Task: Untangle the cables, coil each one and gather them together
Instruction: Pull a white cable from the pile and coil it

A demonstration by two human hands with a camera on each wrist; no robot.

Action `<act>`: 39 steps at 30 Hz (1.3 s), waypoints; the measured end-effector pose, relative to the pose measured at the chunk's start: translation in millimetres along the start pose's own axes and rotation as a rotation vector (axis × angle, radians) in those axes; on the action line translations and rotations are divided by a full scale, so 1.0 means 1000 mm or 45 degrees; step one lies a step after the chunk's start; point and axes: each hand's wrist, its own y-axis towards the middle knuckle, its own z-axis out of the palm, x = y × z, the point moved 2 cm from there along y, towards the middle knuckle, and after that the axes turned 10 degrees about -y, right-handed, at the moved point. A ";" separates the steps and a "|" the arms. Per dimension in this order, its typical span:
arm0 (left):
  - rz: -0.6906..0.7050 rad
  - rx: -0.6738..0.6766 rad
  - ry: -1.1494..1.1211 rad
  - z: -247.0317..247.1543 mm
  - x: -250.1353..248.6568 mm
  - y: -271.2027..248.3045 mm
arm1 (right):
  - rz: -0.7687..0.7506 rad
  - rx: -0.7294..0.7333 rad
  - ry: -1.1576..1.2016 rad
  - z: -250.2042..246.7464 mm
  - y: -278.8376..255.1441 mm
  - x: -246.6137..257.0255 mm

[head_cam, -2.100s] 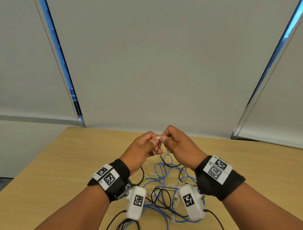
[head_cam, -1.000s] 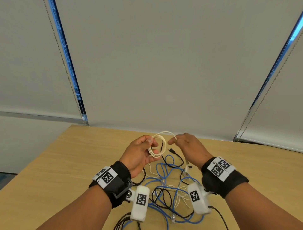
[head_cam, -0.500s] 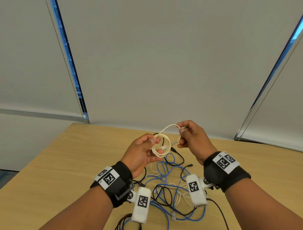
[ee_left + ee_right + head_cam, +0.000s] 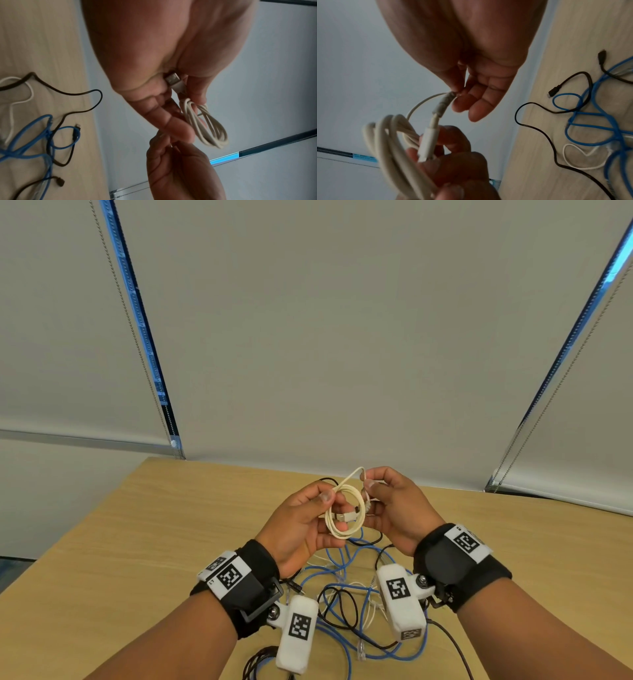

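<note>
Table (image 4: 144, 542): a wooden top, still carrying most of the work; the loose cables lie tangled on it below the raised hands.
Blue cable (image 4: 346, 642): the biggest piece, uncoiled, its loops crossing the others.
Black cable (image 4: 337, 607): threaded through the blue loops, not yet freed or coiled.
Thin white cable (image 4: 583, 167): also lying loose in the tangle.
Cream cable (image 4: 344, 513): clear of the heap, held above the table, wound into several loops; judged nearly finished.
Left hand (image 4: 301, 525): fingers and thumb pinch the cream coil and one plug.
Right hand (image 4: 394, 508): fingertips pinch the cream cable's last free end beside the coil, apparently to tuck it.
Remaining: three cables to separate and coil, then gathering.
</note>
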 end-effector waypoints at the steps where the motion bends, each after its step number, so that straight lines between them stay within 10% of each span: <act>1: 0.005 0.000 0.010 0.000 0.000 0.000 | 0.019 0.019 0.001 0.000 -0.001 -0.002; 17: 0.404 -0.384 0.483 0.004 -0.004 0.013 | 0.041 0.247 -0.108 0.017 -0.020 -0.015; 25: 0.414 -0.607 0.188 -0.008 -0.016 0.015 | -0.114 0.253 -0.397 0.020 -0.029 -0.025; 34: 0.201 -0.583 0.000 -0.013 0.000 0.015 | -0.392 0.046 -1.336 0.008 -0.023 -0.011; 39: 0.024 -0.614 0.051 -0.019 0.008 0.013 | -0.391 -0.201 -1.124 -0.001 -0.014 -0.012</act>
